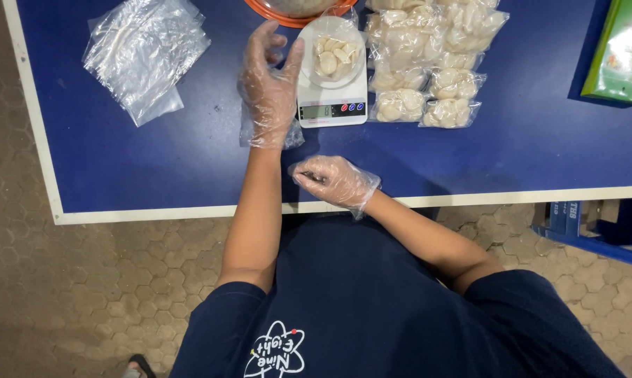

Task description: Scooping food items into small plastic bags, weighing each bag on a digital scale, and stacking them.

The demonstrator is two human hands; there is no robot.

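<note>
Paving of brown hexagonal tiles (pixel 85 280) covers the ground around the person, and a sandalled foot shows at the bottom edge. Over it stands a blue table (pixel 155 161) with a white border, its near edge running just in front of the person's dark shirt. To the right, below the table edge, sit blue plastic crates (pixel 596 224).

On the table's far left lies a heap of empty clear plastic bags (pixel 144 52). At the far right corner rests a green printed packet (pixel 620 52). Between them, right of centre, filled bags of pale crackers (pixel 428 56) lie packed together, touching one another. Just beside them on the left stands a small white digital scale (pixel 332 98) carrying a clear bag of the same crackers (pixel 333 57). Behind it, an orange-rimmed bowl (pixel 288 14) is cut off by the top edge.

Both hands wear loose clear plastic gloves. The left hand (pixel 270 87) rests just left of the scale, fingers spread apart, thumb touching the scale's bag. The right hand (pixel 333 180) hovers near the table's front edge, fingers curled together; I cannot tell whether it pinches anything.
</note>
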